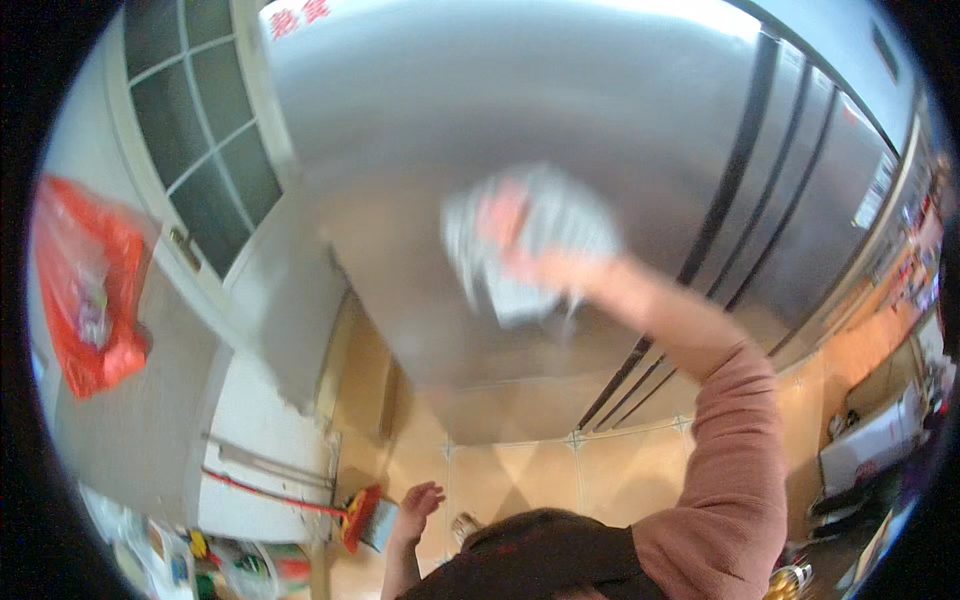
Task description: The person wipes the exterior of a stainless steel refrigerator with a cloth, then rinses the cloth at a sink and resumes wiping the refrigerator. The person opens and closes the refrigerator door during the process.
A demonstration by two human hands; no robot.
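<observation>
A light grey-and-white cloth (pixel 568 215), blurred by motion, lies against the broad stainless-steel front (pixel 400 130) of a tall appliance that looks like a refrigerator. My right hand (pixel 515 235) presses on the cloth with the arm stretched forward and up; its fingers are smeared and partly lost in the folds. Low down, near the floor in view, my left hand (pixel 422 500) hangs at my side. Its fingers are loosely bent, with nothing seen in them.
Dark vertical gaps (pixel 735 165) run down the steel at right. A white glazed door (pixel 265 260) stands at left, beside a red plastic bag (pixel 95 290). A broom (pixel 355 518) and a cardboard box (pixel 365 375) are below. Boxes (pixel 875 440) and shelves line the right.
</observation>
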